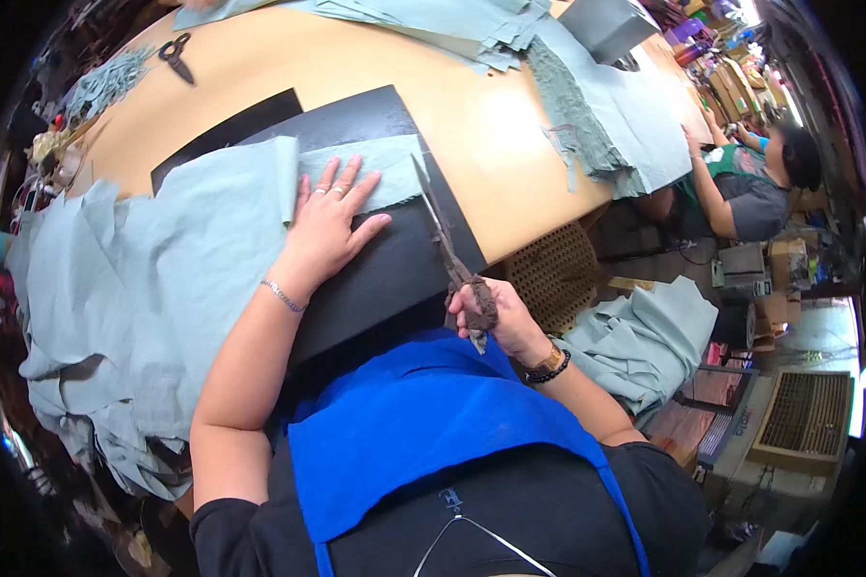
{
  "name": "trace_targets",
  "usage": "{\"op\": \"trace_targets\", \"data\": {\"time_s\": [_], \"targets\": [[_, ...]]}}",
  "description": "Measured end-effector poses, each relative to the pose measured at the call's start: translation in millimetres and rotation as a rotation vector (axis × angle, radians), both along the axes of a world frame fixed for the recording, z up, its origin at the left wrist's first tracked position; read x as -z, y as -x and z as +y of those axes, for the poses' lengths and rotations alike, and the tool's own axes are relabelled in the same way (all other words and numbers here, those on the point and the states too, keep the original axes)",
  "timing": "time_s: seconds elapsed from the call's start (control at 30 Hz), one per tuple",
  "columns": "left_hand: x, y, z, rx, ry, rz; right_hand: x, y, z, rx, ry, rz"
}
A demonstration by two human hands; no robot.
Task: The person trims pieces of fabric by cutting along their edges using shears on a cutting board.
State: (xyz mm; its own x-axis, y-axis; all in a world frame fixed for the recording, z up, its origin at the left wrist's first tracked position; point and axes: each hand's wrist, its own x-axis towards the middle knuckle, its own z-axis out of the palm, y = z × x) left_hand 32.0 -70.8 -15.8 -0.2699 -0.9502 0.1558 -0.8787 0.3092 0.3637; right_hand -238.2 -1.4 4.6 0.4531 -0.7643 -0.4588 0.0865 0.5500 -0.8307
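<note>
My left hand (pixel 329 223) lies spread with its palm down, on a folded strip of pale green cloth (pixel 394 165) and partly on the black board (pixel 375 274) beneath. A large sheet of the same cloth (pixel 164 279) spreads from there to the left and hangs over the table edge. In my right hand (pixel 505 317) is a pair of scissors (pixel 440 226) with cloth-wrapped handles. Their blades point away from me, and the tips reach the strip's right end. Whether the blades are parted I cannot tell.
A second pair of dark scissors (pixel 176 60) lies at the far left, near cloth scraps (pixel 115 79). Cloth stacks (pixel 452 27) sit at the back. On the right, a person (pixel 741 188) sits at the table (pixel 491 135). More cloth (pixel 640 337) is heaped beside a woven chair (pixel 553 269).
</note>
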Motion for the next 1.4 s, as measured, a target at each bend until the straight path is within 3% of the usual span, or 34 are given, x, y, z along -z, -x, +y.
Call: {"op": "trace_targets", "data": {"time_s": [1.4], "targets": [[-6.0,9.1,1.2,0.105,0.009,-0.074,-9.9,-8.5,-5.6,0.076,-0.001,0.018]]}}
